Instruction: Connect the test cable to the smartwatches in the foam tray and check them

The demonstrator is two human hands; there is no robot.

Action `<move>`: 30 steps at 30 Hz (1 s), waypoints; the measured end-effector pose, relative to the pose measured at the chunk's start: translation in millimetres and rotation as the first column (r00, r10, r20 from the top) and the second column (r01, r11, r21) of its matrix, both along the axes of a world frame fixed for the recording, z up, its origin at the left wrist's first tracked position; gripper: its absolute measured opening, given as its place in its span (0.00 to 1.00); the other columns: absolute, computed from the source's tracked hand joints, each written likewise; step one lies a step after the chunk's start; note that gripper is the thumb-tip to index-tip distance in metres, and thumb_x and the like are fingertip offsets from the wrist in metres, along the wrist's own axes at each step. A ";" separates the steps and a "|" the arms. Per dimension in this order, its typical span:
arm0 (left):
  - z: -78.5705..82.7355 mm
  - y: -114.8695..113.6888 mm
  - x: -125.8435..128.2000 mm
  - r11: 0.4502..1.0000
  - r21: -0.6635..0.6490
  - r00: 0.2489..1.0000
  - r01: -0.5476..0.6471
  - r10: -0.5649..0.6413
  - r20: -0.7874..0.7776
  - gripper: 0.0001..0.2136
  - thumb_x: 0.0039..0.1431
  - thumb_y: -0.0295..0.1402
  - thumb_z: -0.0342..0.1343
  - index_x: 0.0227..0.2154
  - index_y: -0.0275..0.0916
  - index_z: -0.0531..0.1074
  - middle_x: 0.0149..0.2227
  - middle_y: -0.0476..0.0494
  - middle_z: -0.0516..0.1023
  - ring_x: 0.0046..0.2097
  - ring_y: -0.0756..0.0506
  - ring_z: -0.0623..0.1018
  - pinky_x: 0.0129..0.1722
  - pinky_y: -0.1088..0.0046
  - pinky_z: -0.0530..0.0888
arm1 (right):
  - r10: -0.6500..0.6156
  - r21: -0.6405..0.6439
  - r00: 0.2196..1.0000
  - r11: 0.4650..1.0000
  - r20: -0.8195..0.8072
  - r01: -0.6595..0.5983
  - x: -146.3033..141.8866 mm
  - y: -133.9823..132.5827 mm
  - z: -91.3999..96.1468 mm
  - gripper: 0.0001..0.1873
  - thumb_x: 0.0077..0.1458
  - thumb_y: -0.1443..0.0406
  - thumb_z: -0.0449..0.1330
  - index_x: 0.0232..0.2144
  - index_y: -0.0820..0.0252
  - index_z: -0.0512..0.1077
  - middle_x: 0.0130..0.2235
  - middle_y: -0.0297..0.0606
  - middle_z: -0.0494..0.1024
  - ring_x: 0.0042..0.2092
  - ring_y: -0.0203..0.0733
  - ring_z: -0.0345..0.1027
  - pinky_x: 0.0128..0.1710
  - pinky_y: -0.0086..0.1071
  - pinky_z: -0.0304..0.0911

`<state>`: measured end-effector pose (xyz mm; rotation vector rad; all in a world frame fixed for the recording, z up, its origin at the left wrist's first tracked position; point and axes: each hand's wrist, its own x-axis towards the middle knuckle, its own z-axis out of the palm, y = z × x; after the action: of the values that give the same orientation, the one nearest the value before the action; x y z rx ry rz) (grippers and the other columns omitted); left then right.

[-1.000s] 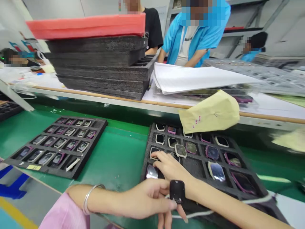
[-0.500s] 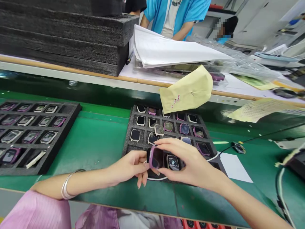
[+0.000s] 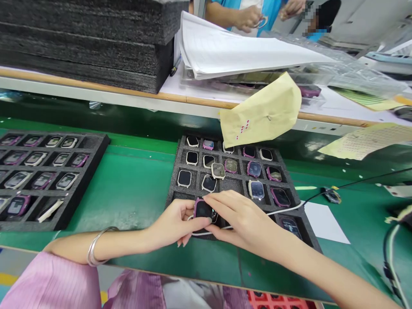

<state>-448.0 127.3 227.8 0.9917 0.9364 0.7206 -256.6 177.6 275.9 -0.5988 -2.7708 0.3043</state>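
My left hand pinches a purple-framed smartwatch at its left side and lower edge, thumb across the front. My right hand closes round the same watch, fingertips at its top and thumb at its bottom edge. Behind it, partly covered by the right fingers, shows the edge of another watch; whether it is held cannot be told. A white cable runs from under my hands to the right. Beneath lies a black foam tray with purple and cream watches in its cells.
Another foam tray of watches lies left, with a white strip in one cell. A paper and loose watch are right. Above, a shelf holds stacked foam and papers; a yellow note hangs down. A co-worker's hand shows behind.
The purple watch has moved slightly left and turned its face more upward. My right hand has shifted a little left over the tray. The view has shifted, uncovering more cells at right.
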 end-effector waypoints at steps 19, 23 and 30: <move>6.9 5.2 3.1 0.996 -0.030 0.994 -0.080 0.082 0.067 0.14 0.55 0.40 0.62 0.31 0.31 0.73 0.17 0.57 0.61 0.15 0.59 0.53 0.13 0.82 0.48 | -0.083 -0.071 0.966 0.995 -0.243 0.068 5.2 -3.0 -34.8 0.22 0.61 0.59 0.59 0.54 0.64 0.66 0.48 0.50 0.75 0.49 0.51 0.72 0.48 0.44 0.72; 8.5 6.1 4.1 0.996 -0.046 0.994 -0.083 0.086 0.074 0.15 0.53 0.41 0.64 0.31 0.30 0.74 0.17 0.57 0.62 0.15 0.60 0.53 0.12 0.82 0.48 | -0.075 -0.100 0.961 0.994 -0.267 0.050 4.6 -1.7 -37.0 0.22 0.61 0.59 0.60 0.54 0.63 0.67 0.47 0.49 0.75 0.47 0.50 0.72 0.46 0.43 0.73; 6.5 4.9 3.2 0.994 -0.062 0.992 -0.090 0.095 0.088 0.14 0.53 0.38 0.64 0.31 0.30 0.74 0.17 0.57 0.62 0.16 0.60 0.53 0.13 0.82 0.47 | -0.064 -0.068 0.959 0.997 -0.275 0.047 2.8 -1.6 -37.6 0.22 0.62 0.56 0.59 0.52 0.65 0.67 0.44 0.49 0.75 0.44 0.49 0.73 0.42 0.41 0.73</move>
<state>-444.8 132.2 234.3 0.8619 0.9227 0.8055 -253.8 176.0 238.3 -0.5971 -2.4795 0.4268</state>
